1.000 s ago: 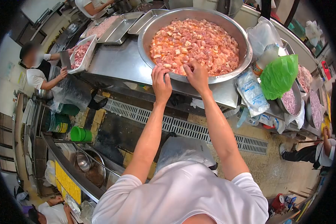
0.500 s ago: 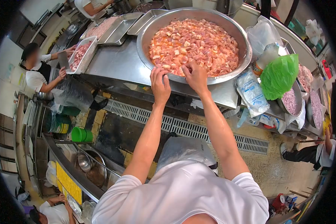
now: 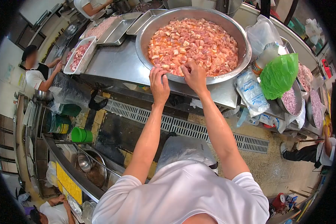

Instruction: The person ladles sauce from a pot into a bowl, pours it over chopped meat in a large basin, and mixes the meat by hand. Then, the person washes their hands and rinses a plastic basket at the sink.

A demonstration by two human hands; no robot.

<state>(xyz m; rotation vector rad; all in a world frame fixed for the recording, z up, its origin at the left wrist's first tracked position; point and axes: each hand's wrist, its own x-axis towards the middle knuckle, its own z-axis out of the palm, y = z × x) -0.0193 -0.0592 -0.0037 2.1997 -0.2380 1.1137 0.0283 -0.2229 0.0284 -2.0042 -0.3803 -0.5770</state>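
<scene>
A wide metal bowl [image 3: 243, 48] full of cubed raw meat [image 3: 194, 44] stands at the front edge of the steel table. My left hand [image 3: 159, 85] is curled over the bowl's near rim, left of its middle. A short way to the right, my right hand [image 3: 195, 77] bends its fingers over the same rim, with the fingertips close to the meat. The undersides of both hands are hidden. Orange liquid shows among the cubes.
Metal trays [image 3: 119, 28] and a white basket of meat [image 3: 79, 56] lie left. A green bag [image 3: 280, 72], plastic packets [image 3: 252, 93] and bowls of chopped food [image 3: 289, 101] are right. Co-workers stand left [image 3: 37, 71], upper left, lower left and right. A floor grate [image 3: 190, 128] runs below.
Both my hands and the bowl have shifted very slightly left. The left co-worker's hands have moved away from the basket, and the blade seen there earlier no longer shows beside it.
</scene>
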